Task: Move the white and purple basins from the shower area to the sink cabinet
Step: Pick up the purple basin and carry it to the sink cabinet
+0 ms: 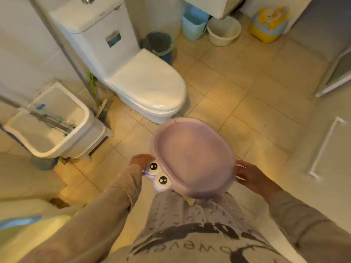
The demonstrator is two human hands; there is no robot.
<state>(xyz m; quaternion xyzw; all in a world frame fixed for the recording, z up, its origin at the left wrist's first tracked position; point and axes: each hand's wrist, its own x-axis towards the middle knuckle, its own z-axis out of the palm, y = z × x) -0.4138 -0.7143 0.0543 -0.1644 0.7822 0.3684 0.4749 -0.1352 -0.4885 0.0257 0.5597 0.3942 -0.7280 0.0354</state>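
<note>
Basin (pixel 193 158) between both hands.

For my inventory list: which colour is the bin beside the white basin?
Light blue bin, left of the white basin, head view.

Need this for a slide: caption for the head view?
Both hands carry the purple basin across the bathroom; white basin sits ahead.
</note>
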